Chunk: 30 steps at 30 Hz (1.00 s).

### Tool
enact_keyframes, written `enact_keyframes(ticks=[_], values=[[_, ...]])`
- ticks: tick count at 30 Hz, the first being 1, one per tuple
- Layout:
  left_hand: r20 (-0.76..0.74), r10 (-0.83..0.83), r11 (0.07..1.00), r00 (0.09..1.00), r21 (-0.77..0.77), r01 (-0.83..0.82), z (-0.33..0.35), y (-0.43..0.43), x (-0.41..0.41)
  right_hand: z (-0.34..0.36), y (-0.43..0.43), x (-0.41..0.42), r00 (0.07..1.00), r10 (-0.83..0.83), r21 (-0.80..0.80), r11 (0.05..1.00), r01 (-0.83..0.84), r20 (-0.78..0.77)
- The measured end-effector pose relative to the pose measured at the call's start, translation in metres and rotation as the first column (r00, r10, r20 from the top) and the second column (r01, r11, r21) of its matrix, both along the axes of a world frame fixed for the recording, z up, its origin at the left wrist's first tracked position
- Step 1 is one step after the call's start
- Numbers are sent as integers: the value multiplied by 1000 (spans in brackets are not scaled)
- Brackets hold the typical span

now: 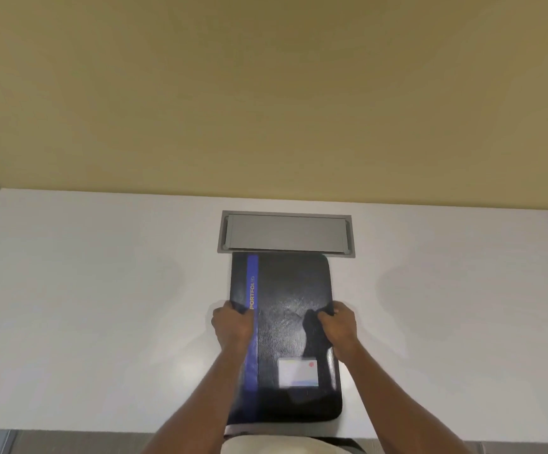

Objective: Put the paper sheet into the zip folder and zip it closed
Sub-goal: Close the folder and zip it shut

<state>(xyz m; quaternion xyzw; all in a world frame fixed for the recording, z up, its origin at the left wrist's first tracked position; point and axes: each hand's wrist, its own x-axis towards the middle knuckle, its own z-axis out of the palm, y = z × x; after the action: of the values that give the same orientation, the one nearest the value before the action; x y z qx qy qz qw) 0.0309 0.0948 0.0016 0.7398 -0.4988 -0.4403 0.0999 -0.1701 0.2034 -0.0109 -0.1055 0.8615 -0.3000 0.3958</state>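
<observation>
Both grips are clenched on the folder (292, 290). The left hand (231, 324) has its fingers curled over the left edge, right where the blue stripe (252, 276) runs. The right hand (338, 326) is curled round the right edge at about the same height. So it's held from both sides, roughly halfway along its length.

The folder is black and a bit shiny. It lies flat on the white bench (102, 290) with the cover down. The frame is a little blurry, so I honestly can't tell if the zip is pulled all the way round. The stripe has "PORTFOLIO" printed along it, and there's a small white label (297, 372) near the corner closest to the person.

The far edge sits just beside a grey hatch (285, 234) set into the bench, and the near edge comes close to the bench's front edge. There's a yellow wall (266, 93) behind it all.
</observation>
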Motion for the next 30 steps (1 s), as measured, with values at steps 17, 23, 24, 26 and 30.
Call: enact_keyframes(ticks=[17,23,24,26,30], values=[[-128,-31,999,991,29,35,17,-142,-14,12,-141,-35,988,-9,-77,997,21,155],[-198,-32,994,980,92,51,0,-159,-11,7,-155,-36,977,-18,-65,997,33,214],[-209,-40,993,977,98,61,1,-158,-10,8,-155,-35,976,-25,-58,998,38,217],[-224,-57,992,973,99,81,0,-158,-8,9,-154,-33,980,-26,-41,999,34,196],[-174,-155,985,972,43,165,-1,-151,-1,14,-152,-20,999,42,14,999,-42,16]])
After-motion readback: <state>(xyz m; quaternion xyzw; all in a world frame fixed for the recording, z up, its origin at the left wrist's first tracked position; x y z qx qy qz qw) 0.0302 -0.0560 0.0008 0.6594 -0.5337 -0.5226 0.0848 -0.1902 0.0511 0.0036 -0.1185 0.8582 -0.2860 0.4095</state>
